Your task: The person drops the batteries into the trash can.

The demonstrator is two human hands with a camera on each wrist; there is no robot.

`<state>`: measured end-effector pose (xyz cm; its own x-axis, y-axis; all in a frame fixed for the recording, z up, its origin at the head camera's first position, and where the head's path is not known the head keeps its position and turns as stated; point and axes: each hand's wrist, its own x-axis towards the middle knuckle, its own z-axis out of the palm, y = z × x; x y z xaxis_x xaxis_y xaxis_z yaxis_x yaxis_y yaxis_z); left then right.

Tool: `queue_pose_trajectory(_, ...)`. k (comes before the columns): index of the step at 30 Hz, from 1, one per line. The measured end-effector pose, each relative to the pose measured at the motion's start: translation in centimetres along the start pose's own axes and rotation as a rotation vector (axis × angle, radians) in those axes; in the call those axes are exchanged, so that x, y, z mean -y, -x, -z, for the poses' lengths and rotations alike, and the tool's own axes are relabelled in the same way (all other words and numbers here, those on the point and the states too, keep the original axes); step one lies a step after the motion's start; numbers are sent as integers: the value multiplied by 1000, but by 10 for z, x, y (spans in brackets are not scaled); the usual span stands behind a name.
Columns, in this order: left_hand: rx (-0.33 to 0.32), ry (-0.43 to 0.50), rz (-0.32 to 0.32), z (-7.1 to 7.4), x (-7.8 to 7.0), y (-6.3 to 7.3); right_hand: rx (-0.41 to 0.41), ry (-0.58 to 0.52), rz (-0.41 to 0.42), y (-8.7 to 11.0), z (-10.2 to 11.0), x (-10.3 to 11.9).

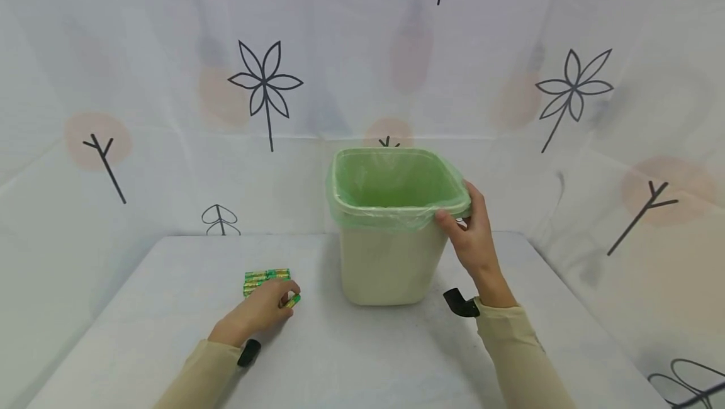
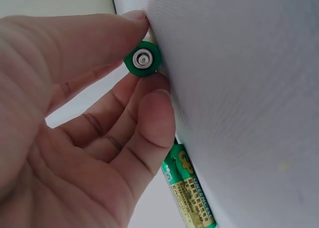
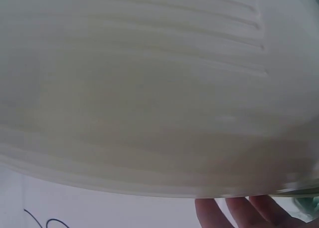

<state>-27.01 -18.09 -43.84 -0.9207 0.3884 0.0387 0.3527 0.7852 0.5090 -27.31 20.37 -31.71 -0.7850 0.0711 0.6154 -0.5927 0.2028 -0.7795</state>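
Note:
My left hand is low over the table, left of the bin. Its thumb and fingers pinch a green and gold battery, whose metal end faces the left wrist camera. Right beside that hand lies a small group of matching batteries, side by side and partly hidden by the hand. A pale trash bin stands upright, lined with a thin green bag folded over its rim. My right hand grips the bin's rim at the right front corner, thumb in front; the right wrist view shows its fingers at the rim.
A white cloth covers the table. Behind it hangs a white fabric backdrop with printed flowers and twigs. Black bands show at both wrists, by the light sleeves.

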Motion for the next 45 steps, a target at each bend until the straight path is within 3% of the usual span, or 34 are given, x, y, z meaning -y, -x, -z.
queue_pose_trajectory(16, 29, 16, 15, 1, -2, 1, 11, 1, -17, 1, 1, 0)
queue_pose_trajectory(27, 29, 12, -13, 0, 1, 1, 15, 17, -12, 1, 3, -2)
queue_pose_trajectory(34, 34, 21, -28, 0, 4, 2, -36, 54, -61, 3, 9, 4)
queue_pose_trajectory(41, 24, 24, -51, 3, 5, 2, -137, 143, -15, 2, 10, 8)
queue_pose_trajectory(45, 13, 43, -72, 8, 4, 4, -127, 120, -16, 1, 5, 7)
